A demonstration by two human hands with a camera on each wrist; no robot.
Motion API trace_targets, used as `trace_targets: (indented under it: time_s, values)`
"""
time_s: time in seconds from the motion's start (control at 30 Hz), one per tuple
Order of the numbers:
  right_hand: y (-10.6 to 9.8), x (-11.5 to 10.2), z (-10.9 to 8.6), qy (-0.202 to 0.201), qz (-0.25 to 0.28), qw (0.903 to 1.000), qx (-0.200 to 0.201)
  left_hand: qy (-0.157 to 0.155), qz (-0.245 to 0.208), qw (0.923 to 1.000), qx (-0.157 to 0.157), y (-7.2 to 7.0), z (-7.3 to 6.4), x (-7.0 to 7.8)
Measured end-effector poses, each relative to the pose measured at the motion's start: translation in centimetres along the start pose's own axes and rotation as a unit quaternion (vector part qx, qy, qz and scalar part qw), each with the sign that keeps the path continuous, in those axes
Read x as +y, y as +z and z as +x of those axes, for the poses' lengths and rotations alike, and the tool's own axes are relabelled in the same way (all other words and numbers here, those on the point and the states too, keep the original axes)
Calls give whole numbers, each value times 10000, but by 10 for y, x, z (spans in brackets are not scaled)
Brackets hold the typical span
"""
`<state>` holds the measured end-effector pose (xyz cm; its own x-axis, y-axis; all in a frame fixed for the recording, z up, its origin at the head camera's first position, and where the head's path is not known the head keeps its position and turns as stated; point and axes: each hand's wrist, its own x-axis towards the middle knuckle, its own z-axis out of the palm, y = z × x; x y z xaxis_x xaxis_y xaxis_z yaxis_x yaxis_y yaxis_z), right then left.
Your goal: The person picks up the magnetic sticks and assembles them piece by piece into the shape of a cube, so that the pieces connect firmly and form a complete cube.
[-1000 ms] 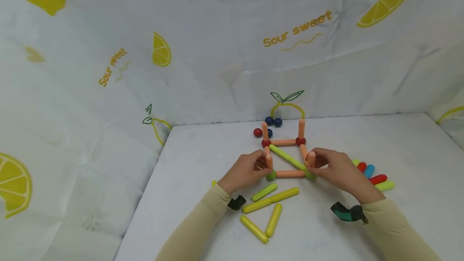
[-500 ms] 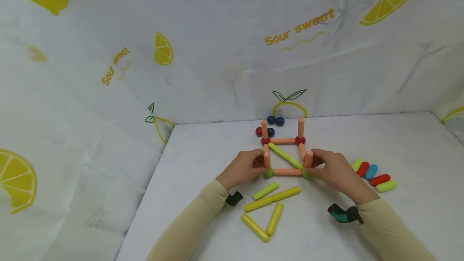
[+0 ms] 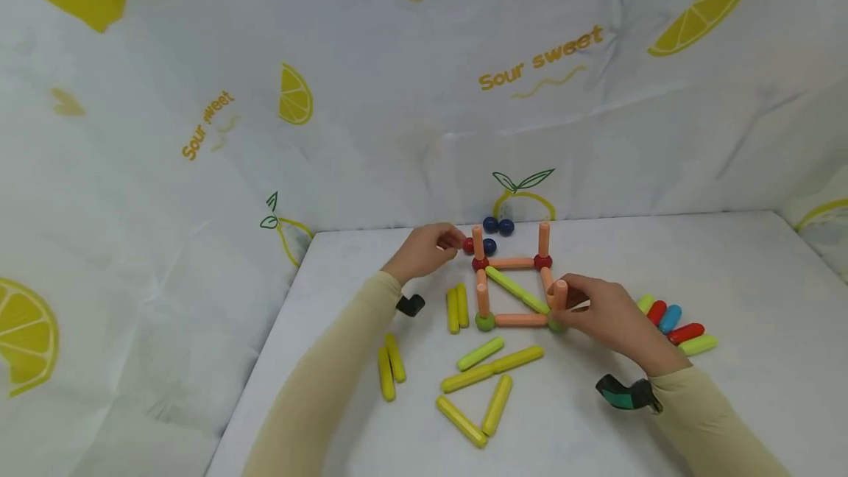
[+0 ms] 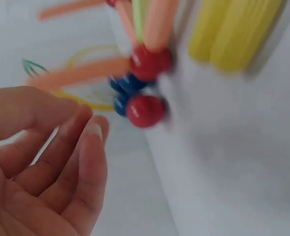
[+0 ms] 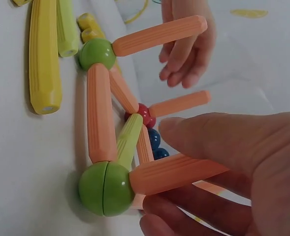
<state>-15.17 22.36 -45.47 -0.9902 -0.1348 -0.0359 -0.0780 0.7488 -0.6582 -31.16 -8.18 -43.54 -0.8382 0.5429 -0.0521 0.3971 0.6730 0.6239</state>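
A frame of orange magnetic rods (image 3: 519, 320) lies on the table as a square, with a rod upright at each corner. Red balls join the far corners, green balls (image 5: 105, 189) the near ones, and a light green diagonal (image 3: 517, 290) crosses the inside. My right hand (image 3: 599, 308) holds the upright orange rod (image 5: 169, 174) at the near right corner between thumb and fingers. Beyond the frame's left side, my left hand (image 3: 427, 249) has its fingertips right by a loose red ball (image 3: 468, 246). Nothing shows between those fingers in the left wrist view.
Dark blue balls (image 3: 506, 227) sit behind the frame near the back wall. Several yellow rods (image 3: 461, 422) lie in front and to the left, beside a short light green rod (image 3: 481, 353). At right is a row of red, blue and light green rods (image 3: 685, 333).
My left hand has let go of the near left upright rod and moved back and left to the loose red ball. My right hand stays at its rod.
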Motion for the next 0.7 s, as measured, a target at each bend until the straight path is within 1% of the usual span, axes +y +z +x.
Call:
trace_targets:
  time_s: [0.03,0.1,0.17,0.2,0.23,0.3,0.4,0.5,0.6,0.63,0.7]
  values:
    - [-1,0,-1,-39,18,10000,80,-123,-19,9999,-43,-1,13,-3]
    - [-3,0,-3,-124,107,9996,229,-431,-25,9987,-277,-1,36,-8]
    - [-5,0,-4,-183,207,9991,336,-732,1,9957,-559,2,52,-12]
    - [-6,0,-4,-177,277,9988,375,-849,27,9942,-662,5,58,-14]
    - [-6,-2,-3,-190,342,9984,399,-933,84,9931,-712,7,60,-18]
    - [-6,-4,-2,-196,418,9980,438,-980,109,9927,-692,10,63,-23]
    - [-7,-6,-2,-202,443,9976,491,-904,56,9949,-443,16,62,-29]
    - [-8,-7,-2,-223,403,9977,506,-928,-123,9955,-163,11,51,-28]
    - [-9,-5,-2,-270,388,9977,491,-909,-310,9953,142,-2,33,-18]
    - [-9,-5,-1,-289,378,9977,487,-846,-344,9955,247,-8,26,-12]
    - [-11,-3,-2,-318,358,9976,495,-653,-350,9962,467,-17,10,5]
